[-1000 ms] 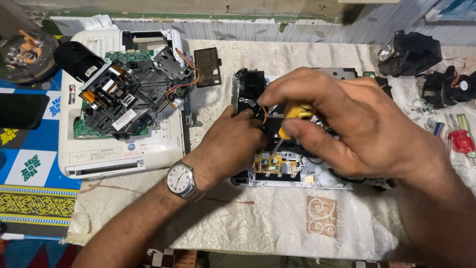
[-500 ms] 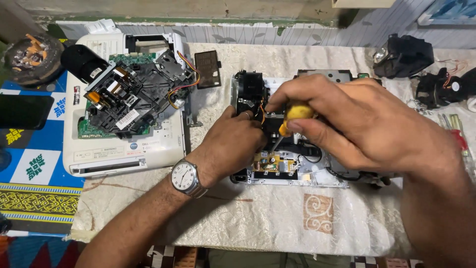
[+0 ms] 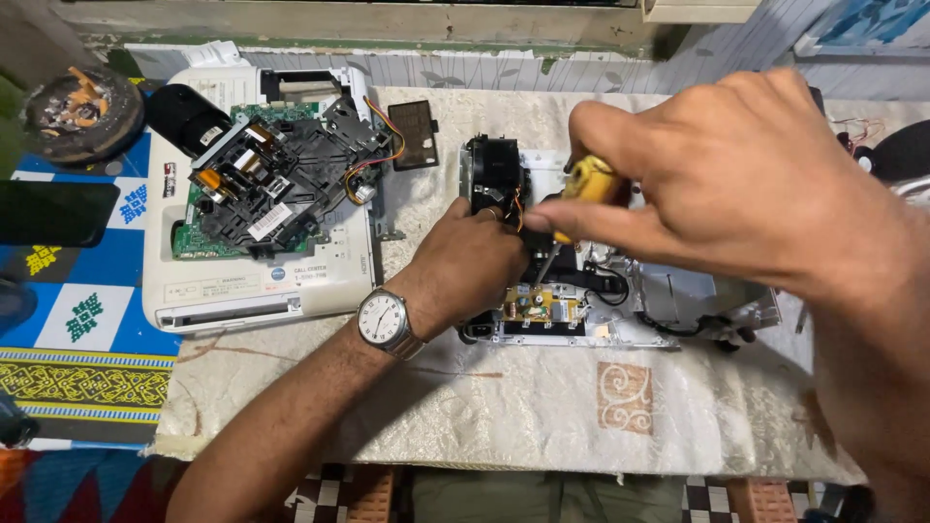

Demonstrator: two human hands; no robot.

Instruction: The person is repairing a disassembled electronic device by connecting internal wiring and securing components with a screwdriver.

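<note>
While the earlier view was taken from farther back, the bench is now seen closer, and the right hand [image 3: 736,184] has been raised higher above the work, so that more of the opened device [image 3: 620,291] beneath it is uncovered. The screwdriver [image 3: 586,184], with its yellow handle, is gripped in the closed fingers of the right hand, its shaft pointed down into the device near the middle of the bench. The left hand [image 3: 475,261] is laid against the black housing at the device's left end, fingers curled on it; a wristwatch [image 3: 385,320] is worn on that wrist. A small yellow circuit board [image 3: 538,305] is seated in the device's front edge. Toward the left edge, a white case [image 3: 242,300] is seen holding a green board and black parts. The bench is covered by a pale patterned cloth [image 3: 542,407]; a panelled wall is seen behind.
</note>
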